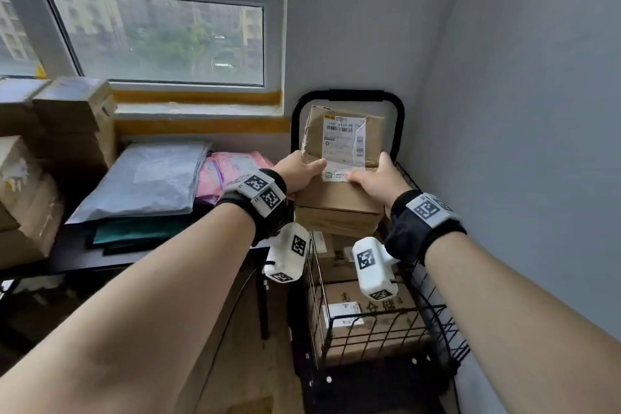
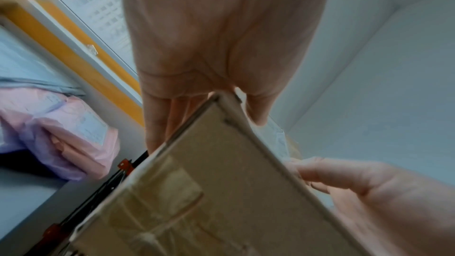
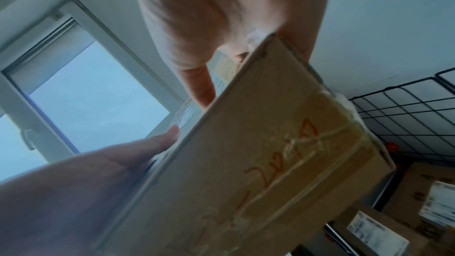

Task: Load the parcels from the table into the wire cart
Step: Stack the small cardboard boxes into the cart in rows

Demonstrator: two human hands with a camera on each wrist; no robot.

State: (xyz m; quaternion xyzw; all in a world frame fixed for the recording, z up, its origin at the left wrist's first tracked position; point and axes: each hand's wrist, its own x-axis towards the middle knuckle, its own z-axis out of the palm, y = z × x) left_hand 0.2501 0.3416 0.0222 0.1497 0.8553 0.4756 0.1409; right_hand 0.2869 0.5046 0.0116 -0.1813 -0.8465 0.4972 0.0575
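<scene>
A brown cardboard box (image 1: 339,195) with a white shipping label hangs tilted over the black wire cart (image 1: 433,323). My left hand (image 1: 307,168) grips its upper left edge, thumb on the labelled face and fingers behind. On the upper right edge, my right hand (image 1: 373,175) grips the same way. The left wrist view shows the left hand (image 2: 209,77) at a corner of the box (image 2: 221,192). In the right wrist view the right hand (image 3: 221,46) clasps the box (image 3: 258,153), whose taped face carries red writing. Several boxes (image 1: 369,309) lie inside the cart.
A dark table (image 1: 84,259) at the left holds a grey mailer bag (image 1: 151,175), a pink mailer bag (image 1: 232,165) and stacked cardboard boxes (image 1: 74,118). The cart stands in the corner against the grey walls. Its black handle (image 1: 346,94) rises behind the held box.
</scene>
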